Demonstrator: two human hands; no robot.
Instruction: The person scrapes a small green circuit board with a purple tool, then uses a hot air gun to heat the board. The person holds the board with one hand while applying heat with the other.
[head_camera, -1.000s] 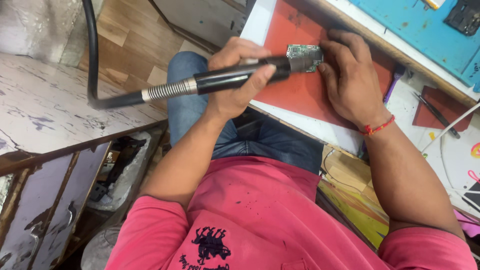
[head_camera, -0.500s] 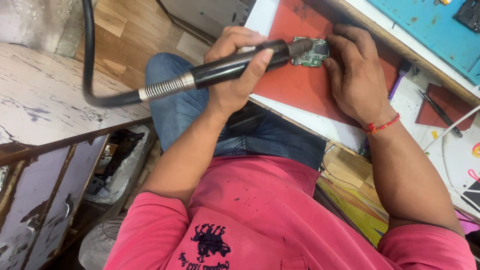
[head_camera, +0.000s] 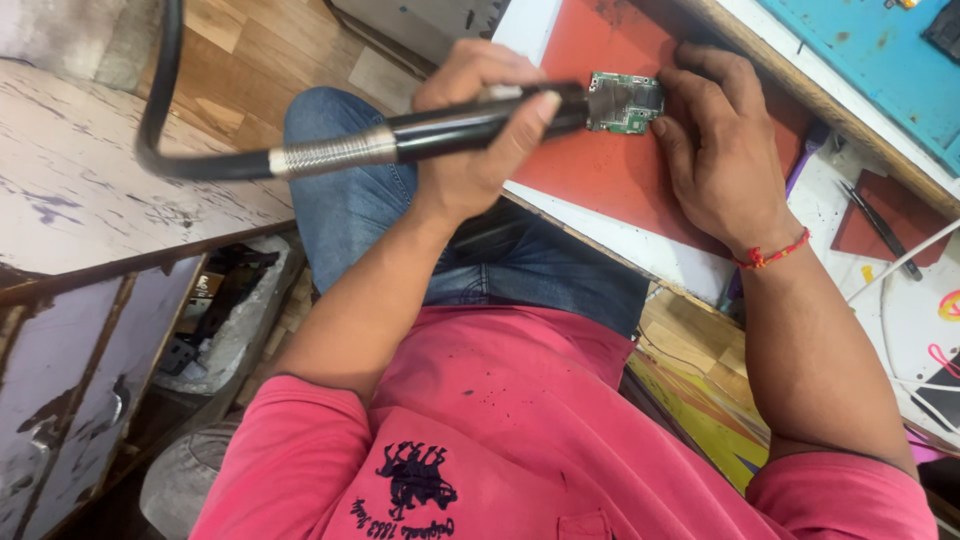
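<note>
Head view:
Left hand (head_camera: 480, 130): fist wrapped round the black tool (head_camera: 470, 125), its nozzle end over the board's left edge.
Hose (head_camera: 200, 160): runs off left from the tool's metal collar.
Right hand (head_camera: 720, 150): flat on the red mat (head_camera: 610, 175), fingers together, fingertips pressing the board's right side.
Board (head_camera: 625, 102): small, green, lying on the mat near the bench edge.
Change: half a second ago board and hands sat the same way; only the framing shifts slightly, tool still at the board.
Tweezers (head_camera: 880, 230): well right, untouched.
</note>
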